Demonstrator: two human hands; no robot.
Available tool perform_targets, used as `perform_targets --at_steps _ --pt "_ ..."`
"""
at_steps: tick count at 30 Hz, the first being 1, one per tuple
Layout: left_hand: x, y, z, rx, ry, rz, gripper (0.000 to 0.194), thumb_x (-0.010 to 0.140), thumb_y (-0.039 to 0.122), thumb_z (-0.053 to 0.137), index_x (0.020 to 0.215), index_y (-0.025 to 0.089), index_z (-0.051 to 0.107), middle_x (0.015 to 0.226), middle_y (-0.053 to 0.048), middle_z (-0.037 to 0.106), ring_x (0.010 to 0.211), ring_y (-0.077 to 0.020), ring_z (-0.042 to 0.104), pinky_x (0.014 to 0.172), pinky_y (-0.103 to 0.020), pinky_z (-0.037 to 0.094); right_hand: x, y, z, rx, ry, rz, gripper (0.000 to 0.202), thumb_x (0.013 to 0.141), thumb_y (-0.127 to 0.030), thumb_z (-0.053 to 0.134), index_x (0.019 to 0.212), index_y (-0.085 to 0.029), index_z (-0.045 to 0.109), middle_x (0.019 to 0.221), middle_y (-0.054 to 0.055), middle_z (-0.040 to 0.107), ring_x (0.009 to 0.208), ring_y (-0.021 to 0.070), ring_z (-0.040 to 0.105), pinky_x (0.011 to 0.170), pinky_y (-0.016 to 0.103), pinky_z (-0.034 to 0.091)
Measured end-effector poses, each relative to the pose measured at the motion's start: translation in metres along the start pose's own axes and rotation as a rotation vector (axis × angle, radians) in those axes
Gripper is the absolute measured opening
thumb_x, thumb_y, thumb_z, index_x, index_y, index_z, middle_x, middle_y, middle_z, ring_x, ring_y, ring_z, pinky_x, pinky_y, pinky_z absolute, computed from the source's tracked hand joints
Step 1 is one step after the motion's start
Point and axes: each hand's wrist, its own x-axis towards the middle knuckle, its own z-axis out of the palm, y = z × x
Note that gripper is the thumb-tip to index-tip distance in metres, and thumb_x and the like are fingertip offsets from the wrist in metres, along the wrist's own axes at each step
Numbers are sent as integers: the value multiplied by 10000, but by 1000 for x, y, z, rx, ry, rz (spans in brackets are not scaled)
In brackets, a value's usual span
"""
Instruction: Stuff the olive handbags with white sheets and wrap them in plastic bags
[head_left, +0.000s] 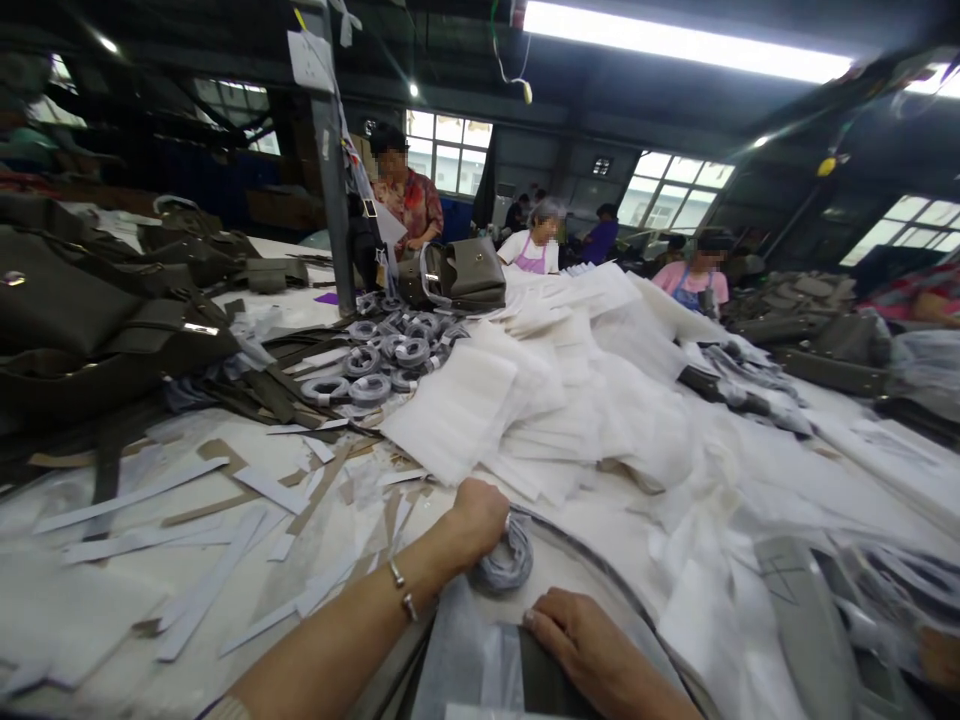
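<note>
right of the fingers (559, 608) of the right hand (592, 645), illegible strokes (783, 576) are marking a grey panel (801, 630); the left hand (480, 520) is gripping a grey coil (510, 565), the right curling, grip unclear.

So the left arm (337, 628) comes in diagonally from the surface's (281, 312) near-left corner, forearm bare and pretty much stretched out. Left hand (480, 515) is balled up, knuckles on top, most fingers tucked out of sight. Right hand (581, 632) sits lower, closer to the near edge, back facing up, fingers loosely bent and pointing inward. The two hands aren't touching.
</note>
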Motion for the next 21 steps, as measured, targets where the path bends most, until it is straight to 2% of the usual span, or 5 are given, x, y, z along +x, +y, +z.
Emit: perform_targets --at_steps 5,8,11,18,21 --pt "-20 1 2 -16 56 -132 217 911 277 620 1059 119 625 1010 -101 673 959 -235 661 837 -398 536 14 -5 -16 -133 204 -97 199 919 -326 534 967 -254 713 970 55 714 931 233 651 852 336 463" --pt "-31 6 3 -79 137 -143 280 873 244 616 1125 122 597 1053 -142 665 1014 -269 653 840 -365 522 53 -1 -23 -289 331 -214 408 820 -228 611 1228 -226 630 1267 119 638 1174 299 567 1006 434 417" --pt "-42 -1 -1 -151 204 -153 306 858 262 611 1152 183 579 1123 -88 660 1029 -229 641 847 -306 504 94 6 -16 -351 261 -237 534 774 -182 630 1305 -189 578 1352 147 590 1239 308 535 1036 450 407" --pt "-127 -93 -7 -221 251 -478 124 843 179 531 833 208 651 882 -32 702 864 -192 652 735 -267 446 122 18 -6 -342 215 -205 309 876 -230 536 1143 -202 691 1016 102 711 995 254 624 906 346 459" --pt "-161 -113 4 -232 190 -614 113 818 237 575 741 205 652 776 -29 695 757 -199 658 639 -267 421 124 17 -10 -356 204 -197 305 872 -231 534 1128 -196 695 984 94 706 979 253 619 894 340 455"
